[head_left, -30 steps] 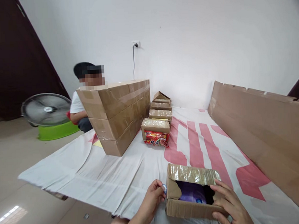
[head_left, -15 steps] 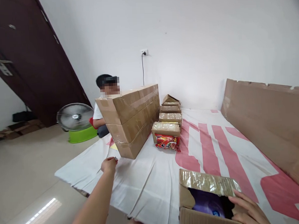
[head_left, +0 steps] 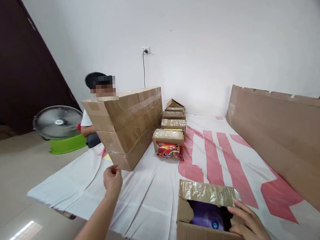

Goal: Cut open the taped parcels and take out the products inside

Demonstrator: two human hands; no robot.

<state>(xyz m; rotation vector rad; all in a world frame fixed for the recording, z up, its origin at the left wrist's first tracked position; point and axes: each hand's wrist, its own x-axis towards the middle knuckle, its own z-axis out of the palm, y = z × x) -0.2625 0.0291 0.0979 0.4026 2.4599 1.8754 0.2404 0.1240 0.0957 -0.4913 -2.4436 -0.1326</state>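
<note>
1. Open cardboard box (head_left: pixel 202 235): one, resting on the near part of a white cloth (head_left: pixel 148 210) printed in red; shiny tape along the upper panel; long ragged opening, facing up and toward the camera.
2. Purple packet (head_left: pixel 206 216): one, lying inside the open cardboard box, seen through the opening; round blue mark on the wrapper.
3. Right hand (head_left: pixel 247 221): clamped on the right end of the open cardboard box; fingers bent and slightly parted, tips at the edge of the opening; lower part cut off by the bottom of the view.
4. Left hand (head_left: pixel 113 179): well apart from the right hand, beyond and to the left of the open cardboard box; fingers curled inward. Cannot tell whether fingertips meet or hold anything. Set at the near corner of a carton stack (head_left: pixel 130 134); cannot tell whether touching.
5. Carton stack: taped brown cartons, three layers high, beyond and to the left of the open cardboard box.
6. Red food packet (head_left: pixel 169 151): one, beyond the open cardboard box and slightly left, set against the nearest of a row of small cardboard boxes (head_left: pixel 168 134).
7. Brown cardboard panel (head_left: pixel 278 128): standing on edge, beyond and to the right of the open cardboard box.
8. Co-worker in dark cap (head_left: pixel 96 80): far beyond and left of the open cardboard box, partly hidden by the carton stack.
</note>
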